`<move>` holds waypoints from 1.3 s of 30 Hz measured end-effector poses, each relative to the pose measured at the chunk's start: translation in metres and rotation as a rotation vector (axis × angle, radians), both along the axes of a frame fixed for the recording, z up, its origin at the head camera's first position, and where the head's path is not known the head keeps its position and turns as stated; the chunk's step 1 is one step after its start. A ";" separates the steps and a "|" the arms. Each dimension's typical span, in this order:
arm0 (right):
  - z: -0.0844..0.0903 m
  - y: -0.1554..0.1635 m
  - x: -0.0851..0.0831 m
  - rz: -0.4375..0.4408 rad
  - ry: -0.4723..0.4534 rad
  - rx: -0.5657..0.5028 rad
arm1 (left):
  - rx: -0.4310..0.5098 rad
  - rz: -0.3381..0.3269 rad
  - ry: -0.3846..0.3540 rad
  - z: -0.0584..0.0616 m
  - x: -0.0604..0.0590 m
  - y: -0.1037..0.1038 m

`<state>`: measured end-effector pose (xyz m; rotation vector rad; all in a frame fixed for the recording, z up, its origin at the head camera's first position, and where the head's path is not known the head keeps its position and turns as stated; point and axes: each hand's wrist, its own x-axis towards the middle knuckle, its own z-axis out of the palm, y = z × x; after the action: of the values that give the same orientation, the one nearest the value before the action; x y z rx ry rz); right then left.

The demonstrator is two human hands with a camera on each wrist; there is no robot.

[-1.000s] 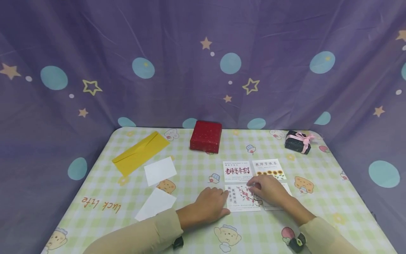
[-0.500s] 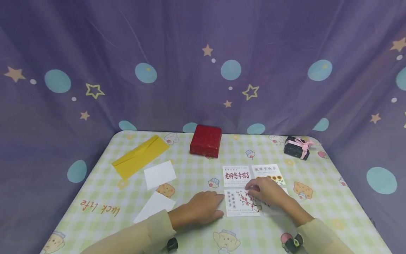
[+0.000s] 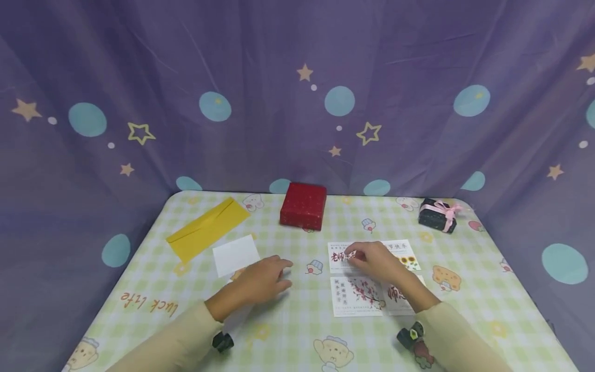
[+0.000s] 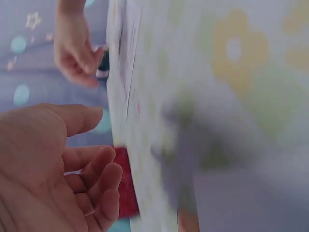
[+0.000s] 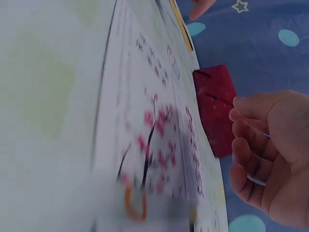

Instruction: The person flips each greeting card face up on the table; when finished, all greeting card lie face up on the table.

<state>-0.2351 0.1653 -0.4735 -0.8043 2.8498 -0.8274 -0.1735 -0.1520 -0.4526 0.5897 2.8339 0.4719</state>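
Four printed cards lie in a square right of the table's middle. My right hand (image 3: 372, 260) hovers over the red-lettered card (image 3: 338, 257), its fingertips at or just above it. In the right wrist view the right hand (image 5: 270, 154) has loosely curled fingers and holds nothing. The sunflower card (image 3: 410, 261), the plum-blossom card (image 3: 355, 295) and a fourth card (image 3: 398, 298) lie around it. My left hand (image 3: 262, 281) lies relaxed and empty to the left, just below a blank white card (image 3: 235, 254). The left wrist view shows the left hand (image 4: 72, 169) open.
A yellow envelope (image 3: 207, 227) lies at the back left. A red box (image 3: 303, 205) stands at the back middle, and a black box with a pink ribbon (image 3: 437, 215) at the back right. Purple star-patterned cloth walls in the checked table (image 3: 302, 330).
My left hand has slid left, away from the plum-blossom card, and now covers the second white card. My right hand has moved up from the plum-blossom card to the red-lettered one.
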 end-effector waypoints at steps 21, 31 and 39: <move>0.003 -0.119 -0.039 0.262 -0.040 -0.099 | 0.057 0.270 0.023 0.019 -0.011 -0.128; -0.013 -0.175 -0.060 0.186 -0.164 -0.194 | 0.135 0.269 -0.044 -0.002 -0.021 -0.164; -0.027 -0.221 -0.070 0.173 -0.216 -0.208 | 0.279 0.236 -0.073 -0.025 -0.020 -0.183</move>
<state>-0.3054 -0.0554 -0.5009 -0.9061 2.4966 -1.1221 -0.1936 -0.3351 -0.4781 0.2745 2.7997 0.9211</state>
